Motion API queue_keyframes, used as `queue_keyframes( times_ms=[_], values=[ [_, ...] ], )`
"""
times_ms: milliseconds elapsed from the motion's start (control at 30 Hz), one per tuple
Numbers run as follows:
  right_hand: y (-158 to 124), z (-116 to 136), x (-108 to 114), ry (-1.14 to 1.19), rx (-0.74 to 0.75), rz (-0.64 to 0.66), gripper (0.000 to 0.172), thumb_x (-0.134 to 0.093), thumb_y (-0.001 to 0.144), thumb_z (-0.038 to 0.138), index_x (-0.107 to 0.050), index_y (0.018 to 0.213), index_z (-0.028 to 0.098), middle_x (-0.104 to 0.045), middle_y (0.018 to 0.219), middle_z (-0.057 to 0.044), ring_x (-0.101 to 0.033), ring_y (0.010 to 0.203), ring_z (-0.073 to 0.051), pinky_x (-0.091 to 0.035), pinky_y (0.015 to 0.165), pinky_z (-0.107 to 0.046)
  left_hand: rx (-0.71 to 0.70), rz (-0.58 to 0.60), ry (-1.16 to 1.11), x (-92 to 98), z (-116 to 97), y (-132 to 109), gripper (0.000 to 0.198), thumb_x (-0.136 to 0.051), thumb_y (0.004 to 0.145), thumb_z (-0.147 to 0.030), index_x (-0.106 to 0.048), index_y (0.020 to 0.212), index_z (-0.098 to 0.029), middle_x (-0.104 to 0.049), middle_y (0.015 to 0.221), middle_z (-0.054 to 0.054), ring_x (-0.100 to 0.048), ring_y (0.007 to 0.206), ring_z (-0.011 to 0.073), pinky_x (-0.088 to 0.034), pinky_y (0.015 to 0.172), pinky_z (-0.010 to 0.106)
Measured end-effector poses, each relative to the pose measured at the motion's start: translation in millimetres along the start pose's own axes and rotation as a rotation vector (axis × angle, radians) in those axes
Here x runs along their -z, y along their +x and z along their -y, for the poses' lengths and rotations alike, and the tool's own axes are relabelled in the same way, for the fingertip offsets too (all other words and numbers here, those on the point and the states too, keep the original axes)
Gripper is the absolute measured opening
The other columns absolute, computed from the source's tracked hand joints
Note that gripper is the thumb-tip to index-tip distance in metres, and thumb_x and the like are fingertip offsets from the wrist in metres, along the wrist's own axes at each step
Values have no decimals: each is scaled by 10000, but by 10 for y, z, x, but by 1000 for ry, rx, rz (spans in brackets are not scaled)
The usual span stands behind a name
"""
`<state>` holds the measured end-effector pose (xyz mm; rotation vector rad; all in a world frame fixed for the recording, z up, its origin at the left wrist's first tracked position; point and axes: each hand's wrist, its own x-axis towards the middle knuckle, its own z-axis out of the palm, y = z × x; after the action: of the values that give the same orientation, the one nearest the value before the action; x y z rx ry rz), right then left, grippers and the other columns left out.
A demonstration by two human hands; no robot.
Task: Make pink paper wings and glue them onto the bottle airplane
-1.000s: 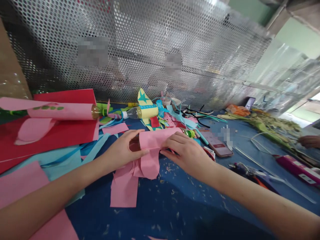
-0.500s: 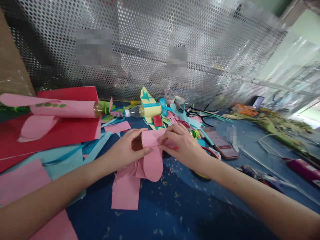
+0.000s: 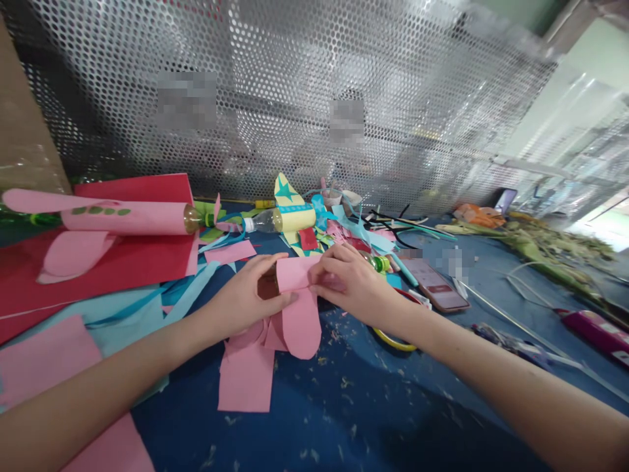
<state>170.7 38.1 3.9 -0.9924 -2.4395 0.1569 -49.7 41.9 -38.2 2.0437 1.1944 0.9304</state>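
Blue table (image 3: 344, 419): our left hand (image 3: 247, 288) clasps the bottle (image 3: 268, 286), right hand (image 3: 351, 285) pinches its pink wrap (image 3: 295, 273); we should press evenly.

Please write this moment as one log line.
left hand: holding pink-wrapped bottle | right hand: touching same bottle | rounded pink paper: bottle's near side | smartphone: right of bottle

The right hand (image 3: 354, 285) is partly hiding a pink-paper-wrapped plastic bottle (image 3: 293, 272); the nine-o'clock edge is cropping flat red paper (image 3: 152, 262).
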Motion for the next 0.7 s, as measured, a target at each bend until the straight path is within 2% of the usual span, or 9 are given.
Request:
queue_keyframes(
  times_ms=[200, 400, 700],
  values=[
    [-3, 4, 2, 6, -5, -6, 60, -631, 847, 165, -602, 811, 203, -592, 892, -34, -539, 915, -202, -431, 852, -363, 13, 20, -11, 45, -3, -13, 687, -699, 719, -406, -457, 1343, -253, -546, 1347, 107, -508, 1231, 330, -458, 978, 492],
    [-8, -5, -2, 22, -6, -7, 65, -628, 851, 174, -597, 808, 213, -591, 890, -27, -542, 903, -201, -428, 853, -369, 5, 58, -23, 48, 25, -18, 620, -612, 803, -404, -415, 1363, -223, -505, 1388, 121, -494, 1254, 304, -458, 992, 467],
    [3, -40, 27, 66, 8, 1, 51, -657, 834, 165, -636, 817, 208, -604, 884, -21, -553, 892, -187, -443, 839, -348, -22, 37, -22, 41, 65, -4, 595, -629, 796, -396, -444, 1341, -244, -528, 1362, 113, -513, 1233, 308, -438, 1008, 490]
  ],
)
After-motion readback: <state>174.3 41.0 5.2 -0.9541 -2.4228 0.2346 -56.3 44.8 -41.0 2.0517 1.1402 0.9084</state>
